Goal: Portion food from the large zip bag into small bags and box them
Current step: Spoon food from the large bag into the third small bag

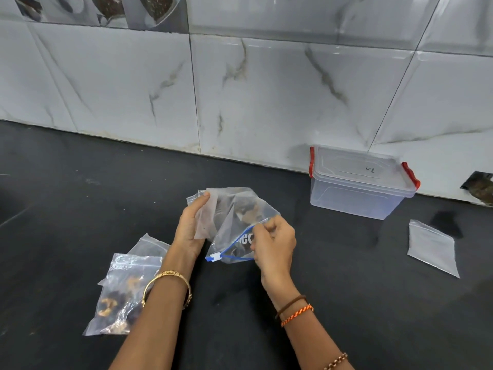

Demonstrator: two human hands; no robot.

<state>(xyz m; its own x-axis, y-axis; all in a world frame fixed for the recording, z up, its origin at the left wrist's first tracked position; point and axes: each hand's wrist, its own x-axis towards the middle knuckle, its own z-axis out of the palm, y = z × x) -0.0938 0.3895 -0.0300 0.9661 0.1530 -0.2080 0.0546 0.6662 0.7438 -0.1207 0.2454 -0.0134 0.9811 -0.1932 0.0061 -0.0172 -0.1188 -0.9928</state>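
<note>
A filled small bag lies left of the left hand, whose fingers pinch an empty small bag. The right hand's fingers pinch the large zip bag's blue-zip mouth. Hold both mouths open and close together, I think, so food drops in. Print under the right fingers is unreadable. Far right, the closed box's lid scribble is unclear.

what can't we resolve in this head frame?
- Food in the large zip bag: blurred by crumpled plastic and hidden by the right hand.
- Small bag in the left hand: contents unclear.
- Lid marking on the clear box: too small.
- Dark object: cut off by right edge.
</note>
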